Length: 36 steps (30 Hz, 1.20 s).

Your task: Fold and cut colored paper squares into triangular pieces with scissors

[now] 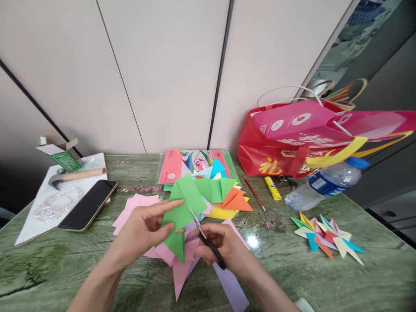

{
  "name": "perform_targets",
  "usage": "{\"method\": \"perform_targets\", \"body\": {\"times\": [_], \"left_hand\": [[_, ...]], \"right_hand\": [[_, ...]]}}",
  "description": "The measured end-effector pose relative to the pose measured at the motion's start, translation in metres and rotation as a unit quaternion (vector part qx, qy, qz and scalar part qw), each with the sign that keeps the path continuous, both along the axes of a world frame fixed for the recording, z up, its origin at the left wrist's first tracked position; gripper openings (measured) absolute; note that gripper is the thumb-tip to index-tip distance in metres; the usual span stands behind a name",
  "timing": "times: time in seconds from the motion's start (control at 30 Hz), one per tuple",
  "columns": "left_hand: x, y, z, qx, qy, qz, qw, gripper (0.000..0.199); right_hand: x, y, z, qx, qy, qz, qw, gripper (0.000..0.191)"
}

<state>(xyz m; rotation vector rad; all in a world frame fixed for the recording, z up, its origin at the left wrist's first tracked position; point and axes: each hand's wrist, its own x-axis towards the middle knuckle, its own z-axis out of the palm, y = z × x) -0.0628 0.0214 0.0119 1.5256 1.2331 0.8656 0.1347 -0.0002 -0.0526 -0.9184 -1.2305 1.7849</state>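
My left hand (147,227) pinches a sheet of green paper (182,197) between thumb and fingers, holding it above the table. In my right hand (224,245) is a pair of scissors (210,249) with black handles. Their blades meet the lower right part of the green sheet. Beneath my hands lie pink paper pieces (177,273) and a lilac paper strip (232,288). Behind the green sheet is a heap of cut and folded paper, with an orange piece (235,200), a yellow piece (222,212) and a blue piece (217,168).
Pink paper squares (130,208), a phone (89,206), a hammer (82,174) and clear beads (58,203) lie leftward. Rightward are a red pencil (254,193), a glue stick (272,188), a water bottle (321,186), paper stars (328,236) and a red bag (260,149).
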Motion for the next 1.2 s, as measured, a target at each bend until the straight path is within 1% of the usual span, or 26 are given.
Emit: {"method": "perform_targets", "body": {"times": [0.2,0.43,0.6,0.8,0.97,1.07,1.2], "left_hand": [[0.002,0.001,0.003,0.003,-0.006,-0.001,1.0,0.041],[-0.001,0.0,-0.001,-0.001,0.007,-0.015,1.0,0.044],[0.0,0.0,0.001,0.005,0.004,-0.016,1.0,0.044],[0.001,0.0,0.001,-0.003,-0.006,-0.013,1.0,0.043],[0.006,0.0,0.0,-0.02,-0.011,-0.038,0.999,0.042],[0.009,0.0,0.0,-0.041,-0.023,-0.048,0.998,0.041],[0.011,-0.001,-0.001,-0.046,-0.028,-0.048,0.997,0.042]], "right_hand": [[-0.001,0.0,0.002,-0.003,-0.009,-0.003,1.0,0.031],[-0.001,0.0,0.004,-0.005,-0.019,-0.014,1.0,0.031],[0.0,0.001,0.003,-0.009,-0.012,-0.015,1.0,0.03],[-0.002,0.002,0.005,-0.032,-0.017,-0.02,0.999,0.039],[-0.002,0.004,0.005,-0.009,-0.005,-0.019,1.0,0.045],[-0.001,0.003,0.003,-0.001,0.004,-0.011,1.0,0.044],[0.0,0.003,0.001,0.01,0.013,-0.004,1.0,0.039]]}}
